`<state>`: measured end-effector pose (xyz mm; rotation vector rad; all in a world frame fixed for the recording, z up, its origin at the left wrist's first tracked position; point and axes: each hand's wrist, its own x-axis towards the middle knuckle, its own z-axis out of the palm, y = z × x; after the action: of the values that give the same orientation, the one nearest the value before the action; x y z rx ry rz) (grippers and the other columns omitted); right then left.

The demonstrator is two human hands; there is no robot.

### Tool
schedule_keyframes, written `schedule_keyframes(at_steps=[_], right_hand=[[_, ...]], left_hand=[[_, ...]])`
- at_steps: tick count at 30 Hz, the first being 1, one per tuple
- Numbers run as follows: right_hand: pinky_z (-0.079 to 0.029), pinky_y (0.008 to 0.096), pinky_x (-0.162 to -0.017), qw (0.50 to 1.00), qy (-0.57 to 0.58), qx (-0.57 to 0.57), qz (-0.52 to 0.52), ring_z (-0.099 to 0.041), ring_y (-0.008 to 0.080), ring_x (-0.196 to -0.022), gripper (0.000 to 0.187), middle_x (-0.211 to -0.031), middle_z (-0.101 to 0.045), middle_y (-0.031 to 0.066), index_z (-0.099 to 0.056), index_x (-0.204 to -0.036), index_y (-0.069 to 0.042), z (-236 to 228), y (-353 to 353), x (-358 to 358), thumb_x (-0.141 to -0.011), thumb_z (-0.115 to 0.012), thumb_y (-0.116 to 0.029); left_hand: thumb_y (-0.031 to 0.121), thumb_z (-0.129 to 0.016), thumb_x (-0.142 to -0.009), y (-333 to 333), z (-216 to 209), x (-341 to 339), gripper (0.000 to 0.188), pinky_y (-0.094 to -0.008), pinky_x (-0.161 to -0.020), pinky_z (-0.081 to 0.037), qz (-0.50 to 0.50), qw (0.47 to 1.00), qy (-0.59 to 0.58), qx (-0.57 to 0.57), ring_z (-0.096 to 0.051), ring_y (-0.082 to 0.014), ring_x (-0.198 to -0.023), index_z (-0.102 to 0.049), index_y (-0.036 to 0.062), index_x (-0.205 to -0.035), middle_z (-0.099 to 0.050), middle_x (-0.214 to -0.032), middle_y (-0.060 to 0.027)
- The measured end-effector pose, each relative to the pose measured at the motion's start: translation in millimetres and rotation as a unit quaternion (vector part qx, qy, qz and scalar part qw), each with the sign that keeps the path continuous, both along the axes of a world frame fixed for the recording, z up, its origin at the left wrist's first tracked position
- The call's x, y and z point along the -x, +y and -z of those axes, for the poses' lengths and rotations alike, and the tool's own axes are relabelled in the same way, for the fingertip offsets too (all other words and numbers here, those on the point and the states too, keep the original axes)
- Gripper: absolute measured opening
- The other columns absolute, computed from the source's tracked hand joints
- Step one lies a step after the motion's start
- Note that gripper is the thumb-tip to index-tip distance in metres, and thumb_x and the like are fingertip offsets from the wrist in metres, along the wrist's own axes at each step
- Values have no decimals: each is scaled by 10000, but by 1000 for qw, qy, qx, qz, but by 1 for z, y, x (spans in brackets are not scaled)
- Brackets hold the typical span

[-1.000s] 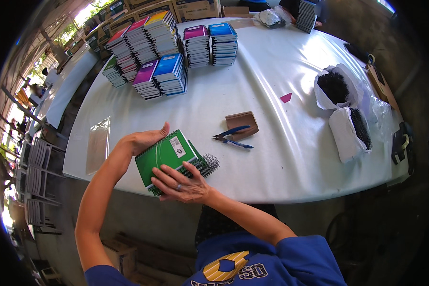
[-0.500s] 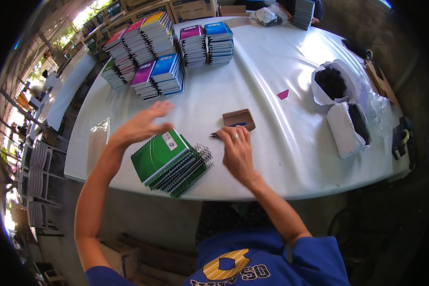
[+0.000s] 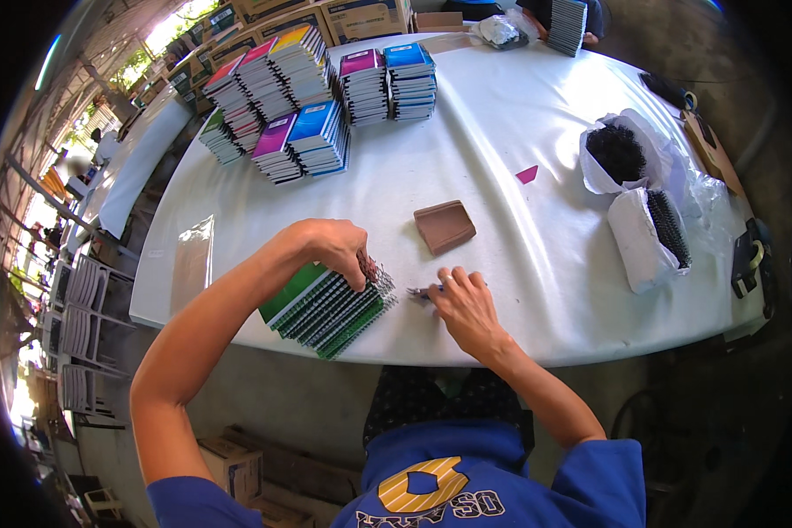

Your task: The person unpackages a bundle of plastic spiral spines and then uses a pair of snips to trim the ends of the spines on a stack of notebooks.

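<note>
Green spiral notebooks [image 3: 292,295] lie fanned in a stack near the table's front edge, their loose wire coil ends [image 3: 381,287] sticking out at the right. Over the upper right corner bends my left hand [image 3: 330,246], its fingers closed on the top notebook's coiled edge; the fingertips are partly hidden. My right hand [image 3: 466,308] is closed round small pliers [image 3: 421,292], whose dark jaws point left toward the coils, a short gap away. Just beyond that hand sits a small brown cardboard tray [image 3: 445,227].
Stacks of colourful notebooks [image 3: 299,132] stand at the back left. On the right lie a white bag of black coils [image 3: 614,154] and a paper-wrapped coil bundle [image 3: 649,239]. A magenta scrap [image 3: 526,174] lies mid-table, a clear sleeve [image 3: 194,255] at left. Another person's hand [image 3: 590,38] is at the far edge.
My right hand has drawn the pliers away from the cardboard tray, toward me and slightly right. My left hand has come down and right from above the stack onto the coiled edge, fingers closing.
</note>
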<state>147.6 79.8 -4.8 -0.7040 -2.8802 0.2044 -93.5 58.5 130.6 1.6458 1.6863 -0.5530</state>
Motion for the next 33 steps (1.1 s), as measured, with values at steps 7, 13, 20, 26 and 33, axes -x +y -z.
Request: schedule_keyframes(at_steps=[7,13,20,26,33], right_hand=[[-347,505,-1000,986,138,-88,13,-477,308,-1157,404,-1157,-528,181,-576,-1157,1,26,-2,-25,-815,-675,-191],[-481,368,-733,944,306,77,91,-580,241,-860,284,-965,-565,130,-571,-1047,5,22,-30,-5,-902,-626,-233],[-471,282,-687,511,302,803,-52,-594,137,-772,654,-841,-616,51,-551,-1030,-49,4,-66,36,-944,-336,-660],[-492,300,-687,437,239,867,-28,-597,160,-711,773,-802,-612,46,-565,-1011,-54,-21,-68,58,-890,-257,-753],[-506,307,-640,378,229,897,-2,-593,167,-647,786,-773,-610,46,-564,-989,-53,-27,-59,63,-886,-241,-761]], left_hand=[[429,-775,-693,5,-4,-15,493,-380,-766,-540,45,997,57,-24,-690,-291,-866,-736,122,-1076,-739,-960,-97],[565,-716,-751,-3,1,8,721,-395,-1063,-365,59,995,71,-31,-534,-335,-1232,-587,148,-1325,-604,-1290,-171],[311,-653,-887,-1,-27,-3,601,-414,-1094,-366,2,989,-122,-81,-457,-327,-1324,-456,135,-1427,-468,-1438,-173],[-82,-652,-759,-4,-17,-3,664,-352,-1039,-465,-60,969,-222,-94,-554,-263,-1234,-510,114,-1377,-524,-1406,-83],[-135,-626,-750,-3,-25,-13,694,-335,-973,-535,-89,974,-187,-95,-544,-264,-1235,-522,157,-1371,-516,-1410,-56]])
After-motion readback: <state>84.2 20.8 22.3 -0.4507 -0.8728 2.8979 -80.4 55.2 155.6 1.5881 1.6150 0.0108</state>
